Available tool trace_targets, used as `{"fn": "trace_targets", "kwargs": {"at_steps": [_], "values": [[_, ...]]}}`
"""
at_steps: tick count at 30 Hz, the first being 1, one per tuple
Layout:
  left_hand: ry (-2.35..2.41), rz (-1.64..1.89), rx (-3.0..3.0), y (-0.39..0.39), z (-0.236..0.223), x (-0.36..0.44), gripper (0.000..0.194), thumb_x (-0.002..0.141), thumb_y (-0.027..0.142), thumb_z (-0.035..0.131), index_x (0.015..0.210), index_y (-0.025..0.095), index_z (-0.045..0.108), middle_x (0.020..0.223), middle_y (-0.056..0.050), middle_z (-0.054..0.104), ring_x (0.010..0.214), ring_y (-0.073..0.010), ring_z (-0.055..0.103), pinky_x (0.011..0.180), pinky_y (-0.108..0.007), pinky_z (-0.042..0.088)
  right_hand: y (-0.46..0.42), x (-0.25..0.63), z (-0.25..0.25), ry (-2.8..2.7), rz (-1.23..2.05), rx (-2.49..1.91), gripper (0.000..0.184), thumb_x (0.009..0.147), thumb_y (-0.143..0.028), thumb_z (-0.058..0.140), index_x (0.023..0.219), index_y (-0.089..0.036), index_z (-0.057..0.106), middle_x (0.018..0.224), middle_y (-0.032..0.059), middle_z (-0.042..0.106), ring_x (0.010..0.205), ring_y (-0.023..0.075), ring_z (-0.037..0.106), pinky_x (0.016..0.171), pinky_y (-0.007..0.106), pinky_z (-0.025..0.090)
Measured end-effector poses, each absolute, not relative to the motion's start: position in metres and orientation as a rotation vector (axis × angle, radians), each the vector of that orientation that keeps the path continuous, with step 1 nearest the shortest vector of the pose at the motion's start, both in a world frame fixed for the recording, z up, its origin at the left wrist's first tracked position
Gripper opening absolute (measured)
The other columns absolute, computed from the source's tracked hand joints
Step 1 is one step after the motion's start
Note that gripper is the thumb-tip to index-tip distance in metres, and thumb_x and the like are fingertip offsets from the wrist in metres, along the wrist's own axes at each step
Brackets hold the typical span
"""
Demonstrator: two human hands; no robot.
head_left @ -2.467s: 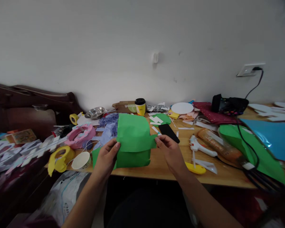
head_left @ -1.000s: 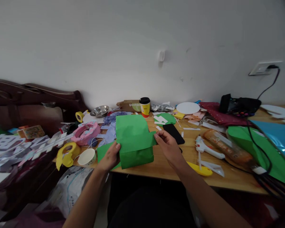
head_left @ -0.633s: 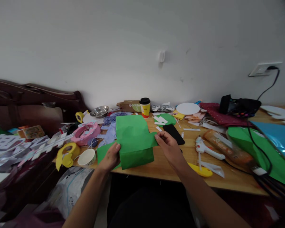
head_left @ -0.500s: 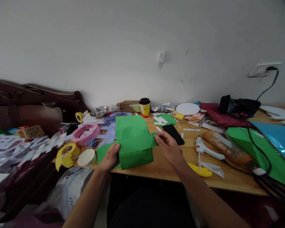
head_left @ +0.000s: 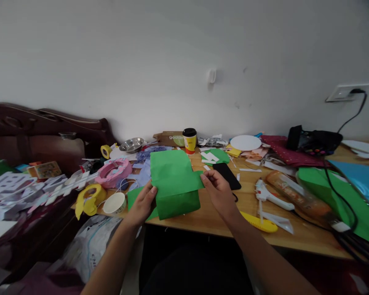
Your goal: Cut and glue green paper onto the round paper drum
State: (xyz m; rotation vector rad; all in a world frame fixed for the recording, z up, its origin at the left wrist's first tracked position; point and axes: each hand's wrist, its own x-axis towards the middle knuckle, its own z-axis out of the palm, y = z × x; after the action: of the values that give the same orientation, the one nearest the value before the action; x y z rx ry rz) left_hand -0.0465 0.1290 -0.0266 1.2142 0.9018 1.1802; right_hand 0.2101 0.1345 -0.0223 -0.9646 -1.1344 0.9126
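A folded sheet of green paper (head_left: 174,176) is held up over the table's front edge, its lower part bent under into a darker face. My left hand (head_left: 145,201) grips its left side, thumb on top. At the right, my right hand (head_left: 217,188) pinches a narrow tab that sticks out from the sheet. Part of another green piece shows behind my left hand, and I cannot tell whether it is joined. Beyond my right hand lies a black phone (head_left: 227,175).
On the wooden table (head_left: 184,223) stand a yellow cup with black lid (head_left: 189,141), a paper bowl (head_left: 115,203) and a steel bowl (head_left: 132,145). Tape rolls lie left. A glue gun (head_left: 272,196), a yellow cutter (head_left: 261,223), a bottle (head_left: 298,194) and cables lie right.
The view has shifted slightly, so the surroundings appear a little further right and lower. Both hands keep their hold on the green paper, which has hardly moved.
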Motion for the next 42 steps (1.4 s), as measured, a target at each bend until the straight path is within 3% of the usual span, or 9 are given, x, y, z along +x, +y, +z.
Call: {"fn": "trace_targets", "kwargs": {"at_steps": [5,14,24,35,42], "values": [[0.770,1.256,1.045,0.128,-0.021,-0.034,0.048,0.078,0.053,0.081,0.113,0.022,0.072,0.108,-0.009,0.078,0.113,-0.0320,0.069,0.097,-0.043,0.056,0.142,0.205,-0.031,-1.101,0.905,-0.973,0.035,0.082,-0.055,0.074,0.091,-0.023,0.065,0.083,0.0017,0.065,0.078,0.0187,0.060,0.073,0.032,0.050],[0.640,1.272,0.983,0.130,0.002,-0.016,0.076,0.065,0.047,0.093,0.130,0.021,0.064,0.120,-0.012,0.075,0.121,-0.0356,0.066,0.105,-0.046,0.053,0.144,0.201,-0.034,-1.021,0.893,-0.929,0.032,0.085,-0.051,0.074,0.098,-0.024,0.066,0.090,0.0024,0.067,0.084,0.0190,0.062,0.078,0.033,0.051],[0.664,1.255,0.885,0.125,0.014,-0.009,0.079,0.066,0.037,0.093,0.136,0.017,0.060,0.115,-0.013,0.077,0.117,-0.0355,0.069,0.108,-0.046,0.052,0.139,0.200,-0.033,-1.009,0.889,-0.944,0.034,0.082,-0.054,0.075,0.097,-0.024,0.066,0.088,0.0027,0.068,0.083,0.0195,0.063,0.077,0.034,0.052],[0.572,1.127,0.811,0.127,0.005,-0.023,0.085,0.075,0.032,0.088,0.148,0.029,0.047,0.132,-0.009,0.070,0.123,-0.0306,0.066,0.110,-0.044,0.051,0.137,0.203,-0.035,-1.029,0.908,-0.958,0.036,0.081,-0.056,0.075,0.097,-0.024,0.066,0.088,0.0032,0.069,0.083,0.0204,0.064,0.075,0.034,0.053],[0.572,1.112,0.801,0.128,0.009,-0.022,0.082,0.073,0.031,0.090,0.145,0.026,0.051,0.130,-0.010,0.072,0.122,-0.0318,0.067,0.110,-0.045,0.051,0.135,0.204,-0.031,-1.025,0.912,-0.953,0.039,0.079,-0.059,0.077,0.094,-0.024,0.067,0.086,0.0030,0.068,0.081,0.0200,0.062,0.074,0.033,0.051]]}}
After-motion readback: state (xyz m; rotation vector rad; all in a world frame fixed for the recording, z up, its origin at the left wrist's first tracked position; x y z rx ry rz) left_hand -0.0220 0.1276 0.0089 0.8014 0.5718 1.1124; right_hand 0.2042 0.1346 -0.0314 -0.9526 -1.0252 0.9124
